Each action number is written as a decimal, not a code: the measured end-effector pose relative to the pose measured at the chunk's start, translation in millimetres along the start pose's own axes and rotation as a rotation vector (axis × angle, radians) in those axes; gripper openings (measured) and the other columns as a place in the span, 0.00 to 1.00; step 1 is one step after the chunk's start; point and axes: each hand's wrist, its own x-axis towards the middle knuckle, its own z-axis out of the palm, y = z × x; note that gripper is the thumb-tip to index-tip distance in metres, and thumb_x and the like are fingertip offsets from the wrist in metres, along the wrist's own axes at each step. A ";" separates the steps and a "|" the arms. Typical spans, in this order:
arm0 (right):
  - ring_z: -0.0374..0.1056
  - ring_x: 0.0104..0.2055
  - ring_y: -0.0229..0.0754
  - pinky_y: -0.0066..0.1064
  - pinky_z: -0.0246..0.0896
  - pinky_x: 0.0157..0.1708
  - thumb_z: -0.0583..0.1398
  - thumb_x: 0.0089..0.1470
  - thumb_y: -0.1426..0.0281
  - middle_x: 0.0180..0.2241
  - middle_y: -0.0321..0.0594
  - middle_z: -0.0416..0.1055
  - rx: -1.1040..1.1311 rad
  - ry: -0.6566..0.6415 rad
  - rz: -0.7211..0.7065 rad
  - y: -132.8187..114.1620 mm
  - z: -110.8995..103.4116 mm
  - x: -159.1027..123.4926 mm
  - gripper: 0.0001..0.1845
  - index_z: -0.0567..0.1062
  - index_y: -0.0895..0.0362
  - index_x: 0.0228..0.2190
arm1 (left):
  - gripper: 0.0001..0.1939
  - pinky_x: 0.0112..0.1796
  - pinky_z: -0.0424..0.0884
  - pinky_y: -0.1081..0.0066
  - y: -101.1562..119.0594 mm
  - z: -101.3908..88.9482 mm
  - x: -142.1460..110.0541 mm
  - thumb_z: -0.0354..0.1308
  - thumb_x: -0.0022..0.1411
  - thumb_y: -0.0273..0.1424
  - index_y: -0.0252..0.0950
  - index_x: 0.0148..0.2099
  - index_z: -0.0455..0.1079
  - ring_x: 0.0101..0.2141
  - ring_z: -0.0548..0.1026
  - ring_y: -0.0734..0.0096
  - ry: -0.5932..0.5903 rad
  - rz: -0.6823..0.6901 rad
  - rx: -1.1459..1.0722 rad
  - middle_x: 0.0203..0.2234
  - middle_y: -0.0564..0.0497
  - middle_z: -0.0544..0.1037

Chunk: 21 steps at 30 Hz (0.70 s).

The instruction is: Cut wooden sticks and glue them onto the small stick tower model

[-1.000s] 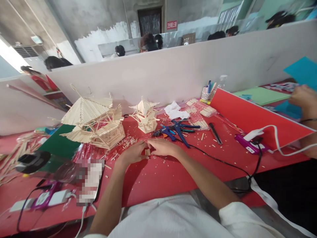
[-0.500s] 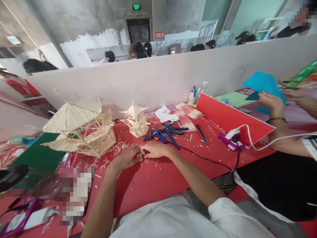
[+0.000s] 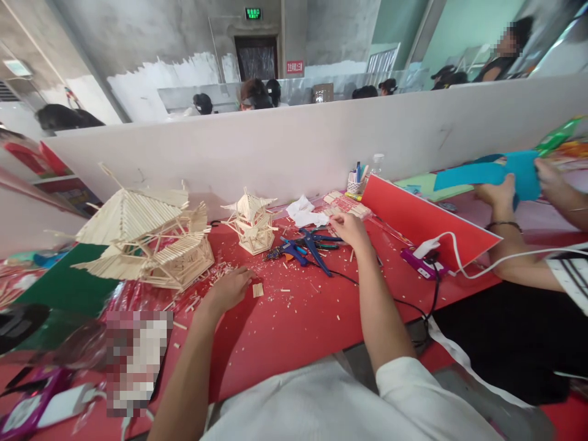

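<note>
On the red tabletop, my left hand [image 3: 231, 288] rests with loosely bent fingers, its fingertips beside a small flat panel of wooden sticks [image 3: 258, 290]. Nothing shows in that hand. My right hand [image 3: 351, 229] reaches out over the table, fingers a little apart, close to white crumpled tissue [image 3: 305, 212] and bundled wooden sticks [image 3: 345, 203]. Blue pliers [image 3: 315, 248] and a glue gun [image 3: 291, 251] lie to the left of it. A small pavilion model of sticks [image 3: 252, 226] stands beyond my hands, and a larger pavilion model [image 3: 151, 239] stands at the left.
A red board [image 3: 422, 220] leans at the right beside a purple power strip [image 3: 420, 264] with cables. Another person's hands [image 3: 503, 193] hold blue paper [image 3: 523, 174]. A pale partition [image 3: 298, 141] runs behind. Stick scraps litter the table; a pen holder [image 3: 354, 182] stands at the back.
My right hand has left the small stick panel and moved forward and right, past the pliers. My left hand has drawn slightly back, uncovering the panel. The other person's blue paper has shifted.
</note>
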 end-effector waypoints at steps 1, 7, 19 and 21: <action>0.75 0.44 0.48 0.32 0.64 0.43 0.58 0.60 0.67 0.40 0.47 0.80 -0.071 -0.039 0.029 11.6 -0.5 3.2 0.11 0.81 0.57 0.37 | 0.18 0.49 0.71 0.63 0.9 0.0 -0.1 0.47 0.65 0.20 0.37 0.51 0.73 0.46 0.77 0.62 -0.007 0.001 0.010 0.45 0.44 0.77; 0.76 0.41 0.42 0.27 0.64 0.42 0.62 0.57 0.72 0.40 0.42 0.82 -0.095 -0.217 -0.002 33.4 9.8 8.4 0.08 0.82 0.54 0.36 | 0.22 0.50 0.72 0.63 2.8 -1.9 -0.2 0.48 0.60 0.17 0.38 0.52 0.73 0.46 0.76 0.61 -0.021 -0.008 0.021 0.44 0.44 0.77; 0.75 0.44 0.48 0.32 0.65 0.44 0.60 0.59 0.71 0.42 0.47 0.81 -0.228 -0.163 0.042 49.7 38.3 23.5 0.11 0.83 0.55 0.40 | 0.21 0.43 0.71 0.68 75.5 -4.3 10.0 0.51 0.62 0.20 0.40 0.55 0.70 0.40 0.76 0.64 -0.063 0.372 0.081 0.41 0.46 0.77; 0.74 0.44 0.48 0.33 0.65 0.45 0.62 0.57 0.69 0.42 0.48 0.80 -0.242 -0.179 0.022 49.8 41.8 29.7 0.12 0.82 0.55 0.42 | 0.20 0.41 0.71 0.68 82.3 -0.1 10.5 0.51 0.62 0.21 0.38 0.54 0.71 0.39 0.76 0.64 -0.091 0.400 0.100 0.40 0.46 0.77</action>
